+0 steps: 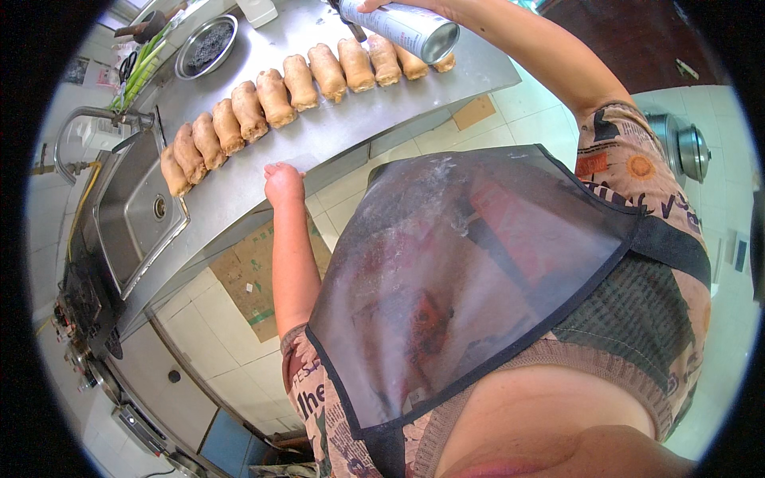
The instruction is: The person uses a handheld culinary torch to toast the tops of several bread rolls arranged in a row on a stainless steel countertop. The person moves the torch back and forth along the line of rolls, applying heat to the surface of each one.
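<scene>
In the head view, my right hand [382,5] grips a gas canister [400,27] with a dark torch head at the top edge, only partly in view. The canister lies tilted above the right end of a curved row of several pale, browned meat pieces [273,97], perhaps trotter sections, on the stainless steel counter [334,128]. My left hand [284,184] rests at the counter's front edge, fingers curled, apart from the row; whether it holds anything cannot be told. No flame shows.
Left of the row is a steel sink [140,209] with a curved faucet [66,131]. A metal bowl with dark contents [206,48] and green onions [140,74] stand behind. Flattened cardboard [263,281] lies on the tiled floor, and metal pots [687,149] stand at right.
</scene>
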Available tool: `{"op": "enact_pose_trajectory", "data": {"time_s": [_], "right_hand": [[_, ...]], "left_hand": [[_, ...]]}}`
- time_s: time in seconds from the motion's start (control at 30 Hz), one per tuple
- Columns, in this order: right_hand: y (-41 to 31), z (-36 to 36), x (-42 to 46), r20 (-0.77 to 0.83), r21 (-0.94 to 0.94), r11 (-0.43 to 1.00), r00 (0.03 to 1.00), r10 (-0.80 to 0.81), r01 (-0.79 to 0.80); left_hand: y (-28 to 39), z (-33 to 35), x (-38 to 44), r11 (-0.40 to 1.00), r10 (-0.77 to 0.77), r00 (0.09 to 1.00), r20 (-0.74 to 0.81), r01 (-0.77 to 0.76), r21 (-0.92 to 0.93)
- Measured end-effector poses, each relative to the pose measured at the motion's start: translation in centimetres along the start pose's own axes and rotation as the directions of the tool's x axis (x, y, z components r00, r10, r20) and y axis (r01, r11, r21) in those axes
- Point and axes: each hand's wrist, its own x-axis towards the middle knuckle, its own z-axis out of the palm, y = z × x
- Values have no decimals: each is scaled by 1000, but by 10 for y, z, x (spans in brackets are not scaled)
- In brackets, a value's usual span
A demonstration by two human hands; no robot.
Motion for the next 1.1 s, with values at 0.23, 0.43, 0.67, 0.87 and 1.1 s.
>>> {"op": "enact_pose_trajectory", "data": {"time_s": [0.23,0.43,0.67,0.87,1.1], "right_hand": [[-2,-2,6,-4,-12,1000,1000,-20,20],[-3,-7,8,-20,-10,999,999,-40,39],[-8,-11,4,-41,42,999,999,7,-5],[-7,-15,4,-47,54,999,999,-2,5],[-6,-21,1,-72,76,997,997,3,3]], "left_hand": [[-1,1,0,1000,-5,1000,-14,5,-7],[-1,4,-1,1000,-5,999,-37,5,-5],[1,-3,-3,999,-11,1000,10,11,-46],[-1,-2,-5,1000,8,1000,-24,-9,-13],[1,-7,-5,999,2,1000,22,-1,-39]]}}
